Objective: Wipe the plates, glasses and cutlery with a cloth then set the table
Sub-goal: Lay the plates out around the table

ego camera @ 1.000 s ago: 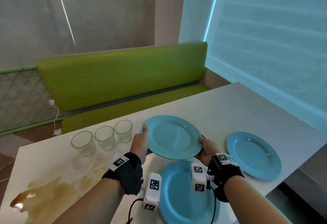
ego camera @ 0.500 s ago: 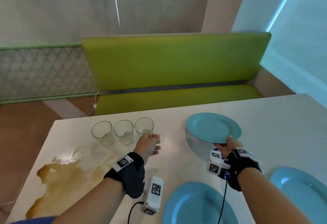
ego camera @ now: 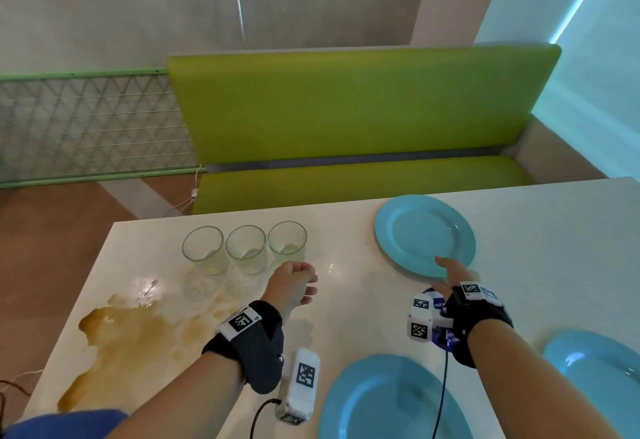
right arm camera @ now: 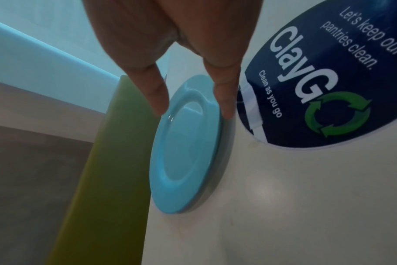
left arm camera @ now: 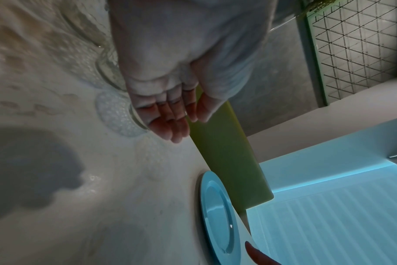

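Observation:
A light blue plate (ego camera: 424, 234) lies flat on the white table (ego camera: 540, 230), far right of centre. My right hand (ego camera: 446, 272) is at its near rim, thumb and fingers straight on either side of the plate's (right arm camera: 188, 143) edge, not curled round it. Three empty glasses (ego camera: 246, 248) stand in a row at the far left. My left hand (ego camera: 294, 282) hovers just in front of them, its fingers (left arm camera: 170, 125) loosely curled and holding nothing. Two more blue plates sit near me, one in the middle (ego camera: 388, 400) and one to the right (ego camera: 595, 369). No cloth or cutlery shows.
A brown liquid spill (ego camera: 131, 334) spreads over the table's left part, reaching under the glasses. A round dark blue sticker (right arm camera: 329, 71) is on the tabletop under my right wrist. A green bench (ego camera: 346, 109) runs behind the table's far edge.
The plate, held in both hands a second ago, went forward in my right hand alone and now lies on the table. My left hand let go and stays near the glasses.

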